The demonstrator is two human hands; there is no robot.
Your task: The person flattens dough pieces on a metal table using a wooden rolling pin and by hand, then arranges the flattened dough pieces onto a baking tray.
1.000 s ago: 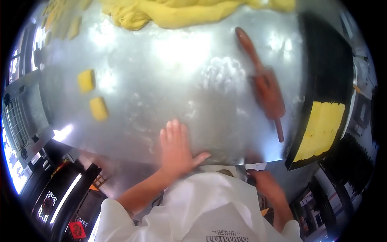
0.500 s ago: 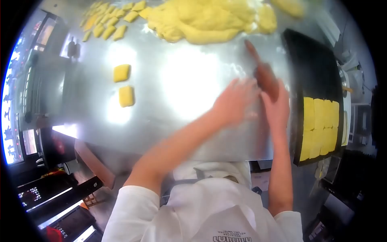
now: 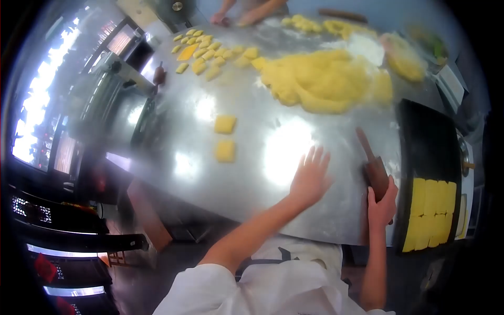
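Rolling pin (image 3: 376,170): on the metal table (image 3: 247,194), just left of the tray; it lies aslant, one handle pointing away from the person toward the dough heap.
Right hand (image 3: 382,206): clasped on the near part of the pin's barrel, thumb on one side and fingers on the other.
Left hand (image 3: 311,181): well apart from the right, palm down, fingers spread and holding nothing; from where I stand I can't tell whether it touches the metal.
Grip: a round barrel could easily roll, so a steady hold from both sides seems wise; keeping the pin's end clear of the tray's edge would avoid a knock.
Tabletop: a light film of flour shows near the hands; I'd judge an even dusting helps keep dough from sticking.
Dough squares (image 3: 225,151): two, thick, lying one beyond the other, off to the left of the left hand.
Tray (image 3: 428,131): black, at the right; flat yellow sheets (image 3: 433,202) sit in its near half, edge to edge.
Dough heap (image 3: 315,81): large and yellow, beyond the hands, with small dough pieces (image 3: 199,65) scattered to its left.
Far side: a co-worker's hands (image 3: 254,18) at the table's edge.
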